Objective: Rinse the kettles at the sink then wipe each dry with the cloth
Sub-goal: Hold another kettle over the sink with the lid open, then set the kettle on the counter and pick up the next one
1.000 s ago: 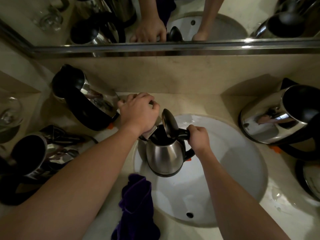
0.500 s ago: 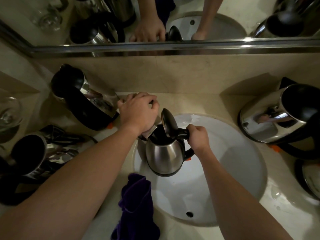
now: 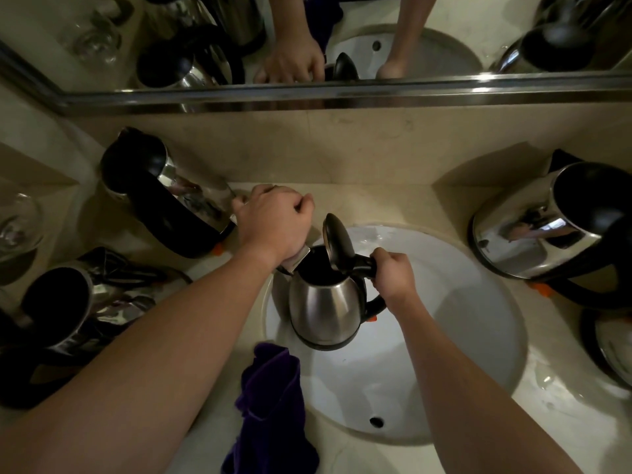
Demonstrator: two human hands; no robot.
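1. Purple cloth (image 3: 270, 408): crumpled, draped over the near-left rim of the sink, on the beige counter (image 3: 376, 206).

2. White sink basin (image 3: 444, 354): round, set into the counter; overflow hole on its near wall.

3. Steel kettle in hand (image 3: 325, 302): held upright over the left part of the basin, clear of its floor. Black hinged lid (image 3: 337, 242) stands open, interior dark; whether it holds water I cannot tell. Spout points left, under my left hand.

4. My right hand (image 3: 393, 277): fingers curled tight round the kettle's black handle at the top, just right of the lid hinge.

5. My left hand (image 3: 273, 225): at the far-left edge of the basin, above the kettle's spout, knuckles up, fingers curled round a metal piece that I take for the tap; what lies under the palm is hidden, only a flat metal end shows beneath it.

6. Near-left kettle (image 3: 68, 302): steel, lying tilted on the counter, dark mouth toward me, black cord bunched behind it.

7. Far-left kettle (image 3: 164, 196): steel with black handle, tilted, just left of my left hand.

8. Right kettle (image 3: 547, 220): steel, tilted on the counter right of the basin, well apart from the held one. Another round item sits at the near-right edge, cut off by the frame.

9. Drinking glass (image 3: 17, 224): at the far-left edge.

10. Mirror (image 3: 427, 29): along the far wall, metal-framed, reflecting both hands, the basin and the kettles.
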